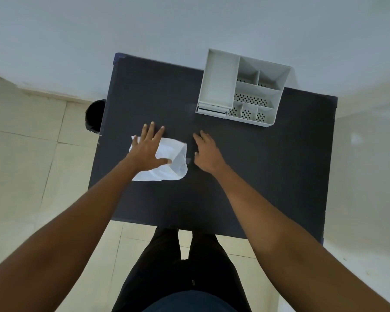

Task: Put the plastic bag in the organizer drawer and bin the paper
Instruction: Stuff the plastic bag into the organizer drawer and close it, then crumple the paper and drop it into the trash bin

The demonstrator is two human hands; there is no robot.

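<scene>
Two bare hands reach over a dark matte bench (pixel 245 176), and the white organizer (pixel 243 88) at its far side serves here as the landmark. The organizer is a rigid plastic box with one long compartment, several small ones with perforated bottoms, and a shallow drawer (pixel 212 109) at its near left corner; whether the drawer is pulled out a little I cannot tell. Nothing stands on the bench between the organizer and the hands. Far to the left of the organizer, on the tiled floor beside the bench edge, stands a round black bin (pixel 95 115), partly hidden by the bench. Nearer than the organizer and to its left lies a white, thin, wrinkled sheet (pixel 173 161), folded at its right side; whether it is the paper or the plastic bag I cannot tell. The left hand (pixel 146 152) lies flat on it with fingers spread wide, holding nothing. The right hand (pixel 206 154), just right of the sheet, is loosely open and empty, resting near the bench surface.
</scene>
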